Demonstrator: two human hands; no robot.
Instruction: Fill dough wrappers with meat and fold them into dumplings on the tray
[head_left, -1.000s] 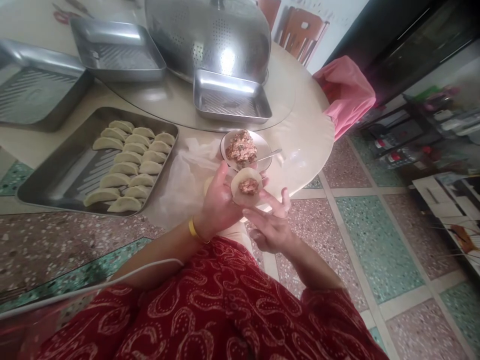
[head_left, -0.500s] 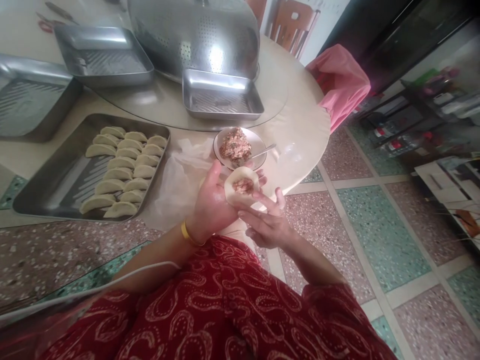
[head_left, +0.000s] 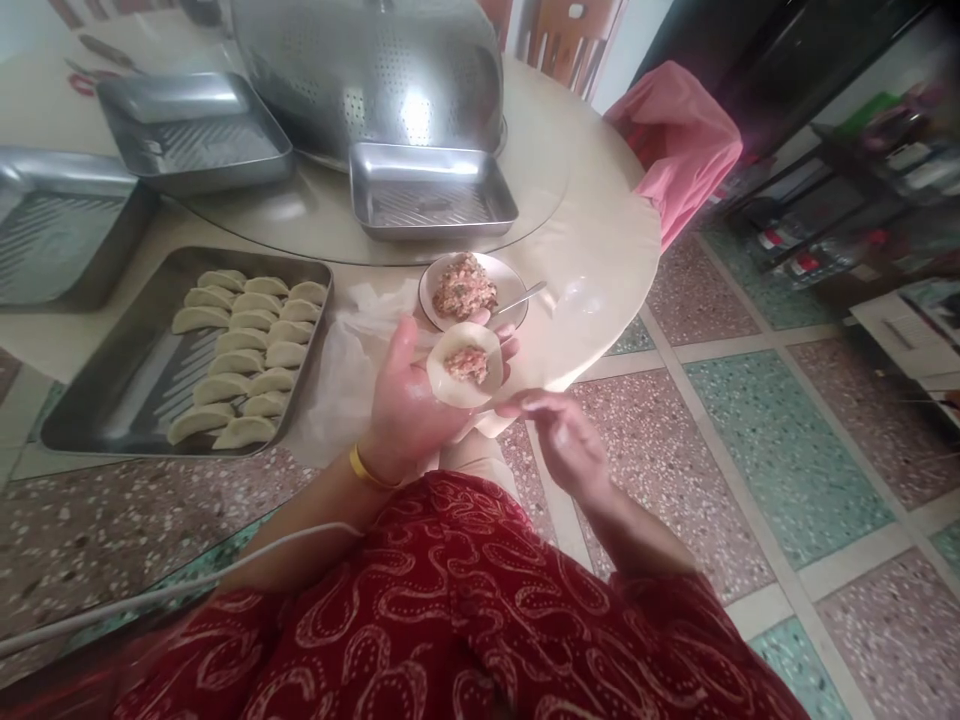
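One single camera sits on the person's head and looks forward and down. From above the red patterned garment, it sees the left hand and the right hand quite near, and reaches across the table to a wooden chair.

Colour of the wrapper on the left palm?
The wrapper is pale cream; best seen in the head view.

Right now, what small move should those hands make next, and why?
Probably fold the round wrapper over its filling: it lies unfolded on the left hand, filling near its middle, and the right hand is close by.
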